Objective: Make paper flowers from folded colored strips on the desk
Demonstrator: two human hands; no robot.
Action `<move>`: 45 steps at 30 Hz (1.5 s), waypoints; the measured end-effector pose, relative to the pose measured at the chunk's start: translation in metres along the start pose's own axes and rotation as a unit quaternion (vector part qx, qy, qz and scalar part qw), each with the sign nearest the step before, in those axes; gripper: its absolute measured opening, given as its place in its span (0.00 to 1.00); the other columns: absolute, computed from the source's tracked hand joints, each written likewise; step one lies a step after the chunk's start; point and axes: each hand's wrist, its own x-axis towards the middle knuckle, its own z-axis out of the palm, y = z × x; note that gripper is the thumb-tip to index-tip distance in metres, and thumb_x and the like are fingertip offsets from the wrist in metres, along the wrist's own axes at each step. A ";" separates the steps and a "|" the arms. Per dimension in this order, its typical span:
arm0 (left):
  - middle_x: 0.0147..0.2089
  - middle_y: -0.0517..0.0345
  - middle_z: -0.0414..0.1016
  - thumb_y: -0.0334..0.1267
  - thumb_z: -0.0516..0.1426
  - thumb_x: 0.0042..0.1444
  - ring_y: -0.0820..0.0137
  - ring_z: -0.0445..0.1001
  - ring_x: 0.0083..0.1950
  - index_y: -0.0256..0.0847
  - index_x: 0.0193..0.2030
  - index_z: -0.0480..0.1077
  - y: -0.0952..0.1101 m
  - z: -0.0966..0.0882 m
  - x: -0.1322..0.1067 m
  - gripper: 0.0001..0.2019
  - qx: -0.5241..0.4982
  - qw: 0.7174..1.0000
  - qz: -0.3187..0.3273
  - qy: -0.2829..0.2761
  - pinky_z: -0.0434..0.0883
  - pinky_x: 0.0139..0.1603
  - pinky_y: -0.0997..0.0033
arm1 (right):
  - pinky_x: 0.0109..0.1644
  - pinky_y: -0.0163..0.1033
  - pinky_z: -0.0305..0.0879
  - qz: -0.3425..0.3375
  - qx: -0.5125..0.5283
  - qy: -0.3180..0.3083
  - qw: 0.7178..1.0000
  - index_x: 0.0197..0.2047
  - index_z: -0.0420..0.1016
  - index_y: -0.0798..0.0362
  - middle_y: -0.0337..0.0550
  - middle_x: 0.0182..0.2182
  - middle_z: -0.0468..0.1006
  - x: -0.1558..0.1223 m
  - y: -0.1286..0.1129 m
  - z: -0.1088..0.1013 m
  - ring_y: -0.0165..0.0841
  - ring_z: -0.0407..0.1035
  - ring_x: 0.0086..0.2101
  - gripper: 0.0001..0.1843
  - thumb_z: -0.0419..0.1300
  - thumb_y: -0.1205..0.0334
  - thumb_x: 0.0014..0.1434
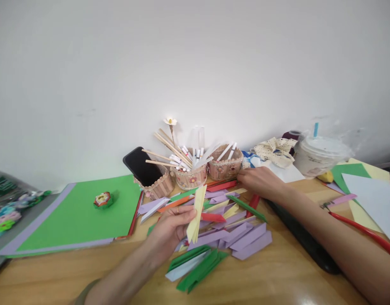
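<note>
My left hand (174, 226) is closed on a small bundle of folded yellow paper strips (197, 218), held upright over the pile. Below and around it lie many folded paper strips in purple (252, 241), green (203, 267), red (214, 217) and orange. Farther back, my right hand (261, 182) reaches down beside the rightmost decorated basket (225, 165), near the red strips at the pile's far edge. Its fingers are bent together, and their tips, with anything between them, are hidden.
Two more wooden-stick baskets hold a phone (144, 165) and sticks with pens (188, 159). Green sheets (83, 216) carry a small paper flower (102, 200) at left. A lidded cup (320, 154), lace bow (274, 151), red-handled tool (363, 231) and paper sheets (372, 203) lie right.
</note>
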 end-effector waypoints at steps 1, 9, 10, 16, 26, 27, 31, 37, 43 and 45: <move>0.22 0.56 0.75 0.35 0.66 0.39 0.77 0.69 0.20 0.30 0.32 0.75 0.000 0.000 0.000 0.13 -0.002 1.000 0.002 -0.003 0.66 0.22 0.78 | 0.25 0.35 0.53 -0.004 0.003 0.012 1.000 0.29 0.72 0.57 0.51 0.31 0.76 0.000 0.000 0.000 0.38 0.71 0.33 0.10 0.50 0.73 0.56; 0.26 0.53 0.76 0.34 0.65 0.40 0.72 0.75 0.25 0.32 0.30 0.75 0.001 -0.002 -0.002 0.09 -0.001 1.000 0.014 -0.005 0.67 0.22 0.79 | 0.30 0.33 0.58 0.002 0.090 0.107 0.990 0.36 0.70 0.51 0.43 0.40 0.76 -0.001 0.004 -0.023 0.32 0.71 0.33 0.08 0.51 0.64 0.56; 0.26 0.53 0.76 0.34 0.65 0.40 0.71 0.75 0.26 0.32 0.30 0.75 0.001 -0.001 -0.003 0.10 0.003 1.000 0.017 0.000 0.67 0.22 0.79 | 0.31 0.34 0.59 0.014 0.127 0.116 0.985 0.36 0.70 0.50 0.42 0.38 0.76 -0.002 0.003 -0.028 0.32 0.71 0.32 0.07 0.51 0.63 0.55; 0.28 0.53 0.76 0.38 0.65 0.40 0.70 0.76 0.28 0.33 0.32 0.76 0.005 0.005 -0.010 0.12 0.036 0.997 0.064 0.031 0.66 0.24 0.78 | 0.30 0.35 0.60 0.069 0.290 0.230 0.926 0.31 0.66 0.50 0.39 0.27 0.76 -0.014 -0.046 -0.071 0.33 0.70 0.27 0.04 0.52 0.61 0.53; 0.20 0.61 0.67 0.43 0.63 0.41 0.79 0.59 0.21 0.34 0.24 0.75 0.001 0.016 -0.018 0.12 0.060 0.985 0.158 0.038 0.56 0.23 0.76 | 0.21 0.32 0.53 0.055 0.521 0.047 0.851 0.26 0.68 0.53 0.36 0.18 0.67 -0.019 -0.121 -0.071 0.28 0.59 0.19 0.16 0.50 0.53 0.59; 0.19 0.62 0.66 0.43 0.64 0.40 0.79 0.58 0.21 0.34 0.23 0.75 0.001 0.018 -0.019 0.12 0.063 0.984 0.162 0.043 0.55 0.23 0.76 | 0.21 0.32 0.53 0.056 0.533 0.041 0.843 0.26 0.68 0.53 0.36 0.18 0.66 -0.018 -0.120 -0.070 0.27 0.59 0.20 0.16 0.51 0.52 0.58; 0.17 0.63 0.65 0.43 0.65 0.37 0.79 0.58 0.21 0.35 0.19 0.74 0.003 0.020 -0.021 0.12 0.065 0.984 0.164 0.037 0.56 0.25 0.75 | 0.22 0.32 0.51 0.047 0.600 -0.009 0.798 0.25 0.69 0.54 0.35 0.18 0.63 -0.015 -0.116 -0.072 0.26 0.56 0.20 0.17 0.54 0.50 0.55; 0.21 0.60 0.71 0.41 0.67 0.31 0.77 0.62 0.24 0.34 0.21 0.75 0.001 0.020 -0.019 0.12 0.059 0.986 0.150 0.050 0.59 0.29 0.73 | 0.20 0.32 0.44 0.061 0.680 -0.069 0.728 0.24 0.70 0.55 0.33 0.17 0.59 -0.015 -0.113 -0.074 0.24 0.50 0.19 0.16 0.56 0.50 0.52; 0.23 0.57 0.73 0.42 0.66 0.34 0.76 0.63 0.24 0.33 0.24 0.77 0.000 0.020 -0.020 0.13 0.077 0.987 0.141 0.023 0.59 0.28 0.74 | 0.20 0.31 0.49 0.089 0.701 -0.072 0.704 0.22 0.64 0.54 0.32 0.16 0.62 -0.018 -0.116 -0.073 0.24 0.55 0.17 0.14 0.55 0.53 0.51; 0.23 0.57 0.73 0.41 0.65 0.36 0.77 0.63 0.23 0.33 0.24 0.76 0.000 0.020 -0.020 0.12 0.078 0.987 0.138 0.018 0.58 0.27 0.74 | 0.20 0.31 0.52 0.086 0.703 -0.075 0.702 0.22 0.63 0.54 0.33 0.16 0.64 -0.018 -0.116 -0.071 0.24 0.58 0.17 0.13 0.55 0.54 0.51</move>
